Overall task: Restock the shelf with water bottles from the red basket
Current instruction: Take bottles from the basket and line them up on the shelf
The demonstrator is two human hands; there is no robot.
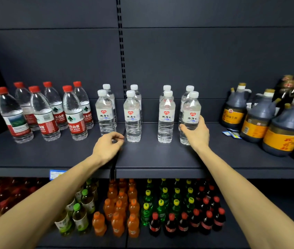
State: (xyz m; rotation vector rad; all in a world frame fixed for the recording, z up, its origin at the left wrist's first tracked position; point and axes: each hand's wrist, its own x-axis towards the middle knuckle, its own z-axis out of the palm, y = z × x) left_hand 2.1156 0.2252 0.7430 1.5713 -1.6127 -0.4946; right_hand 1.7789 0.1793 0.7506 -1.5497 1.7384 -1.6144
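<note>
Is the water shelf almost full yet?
Partly. Eight white-capped bottles already stand on the shelf in four short rows. The right hand grips the front right bottle; the left hand holds nothing. Front space remains; the basket isn't visible.

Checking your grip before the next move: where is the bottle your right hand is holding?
In the head view, the white-capped bottle stands right of centre on the upper shelf, rightmost in the front row, with the right hand around its lower half.
</note>
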